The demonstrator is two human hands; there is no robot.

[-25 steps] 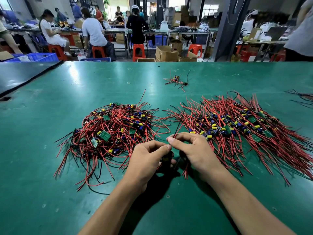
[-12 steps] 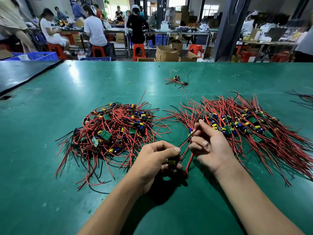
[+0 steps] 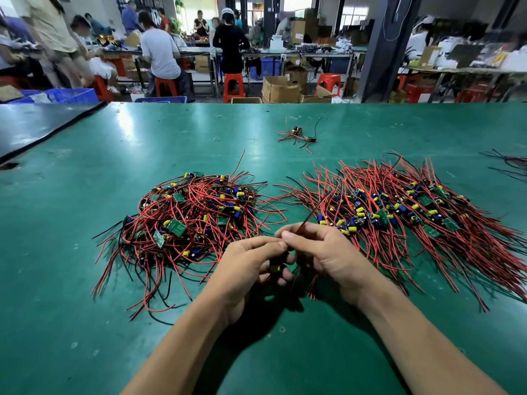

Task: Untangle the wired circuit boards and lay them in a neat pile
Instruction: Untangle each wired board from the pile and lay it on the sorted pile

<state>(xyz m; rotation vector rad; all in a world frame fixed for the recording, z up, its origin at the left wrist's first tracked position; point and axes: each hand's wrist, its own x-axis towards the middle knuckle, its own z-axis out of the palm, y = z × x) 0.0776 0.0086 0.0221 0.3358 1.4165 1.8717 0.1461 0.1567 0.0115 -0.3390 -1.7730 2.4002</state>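
A tangled heap of wired circuit boards (image 3: 188, 220) with red and black wires lies left of centre on the green table (image 3: 85, 323). To the right spreads the combed-out pile of boards (image 3: 405, 220), its wires fanned the same way. Between the two, my left hand (image 3: 248, 269) grips one small circuit board (image 3: 276, 267), mostly hidden in its fingers. My right hand (image 3: 322, 252) pinches that board's red and black wires (image 3: 309, 215), which stick up and away from my fingers. The two hands touch at the fingertips.
A small loose bunch of wired boards (image 3: 298, 135) lies farther back on the table, with a rubber band (image 3: 217, 139) to its left. More wires (image 3: 510, 163) show at the right edge. A dark mat (image 3: 31, 126) covers the far left. People work at benches beyond.
My right hand has come back from beside the right pile to meet my left hand and now pinches the wires near the board. The left hand has stayed put.
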